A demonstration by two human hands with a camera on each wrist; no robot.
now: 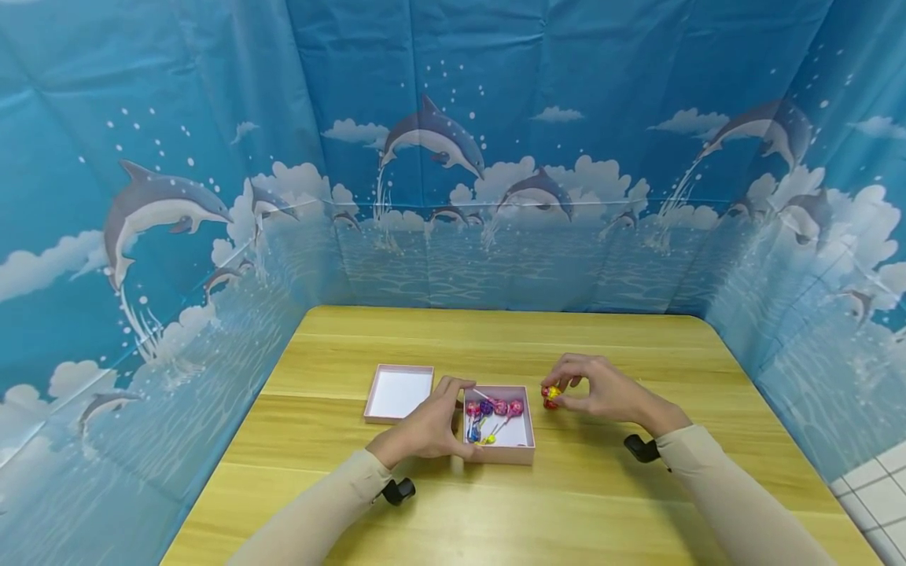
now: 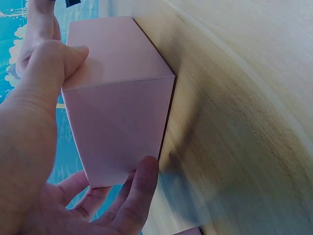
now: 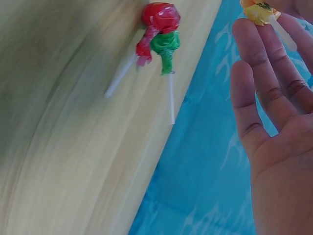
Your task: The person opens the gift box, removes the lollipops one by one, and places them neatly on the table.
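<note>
A pink square box (image 1: 502, 456) with a white inside holds several wrapped lollipops (image 1: 499, 407) in pink, purple, blue and yellow. My left hand (image 1: 430, 428) grips its left side, thumb at the near wall and fingers toward the far corner; the left wrist view shows the box wall (image 2: 120, 129) between them. To the right of the box, my right hand (image 1: 598, 389) pinches a yellow-wrapped lollipop (image 3: 261, 13) between thumb and fingertips. A red lollipop (image 3: 161, 17) and a green lollipop (image 3: 166, 44) lie together on the table in the right wrist view.
The pink box lid (image 1: 399, 393), white inside, lies face up to the left of the box, behind my left hand. Everything rests on a wood-grain table (image 1: 439, 338). A blue dolphin-print curtain (image 1: 453, 259) stands along its back and sides.
</note>
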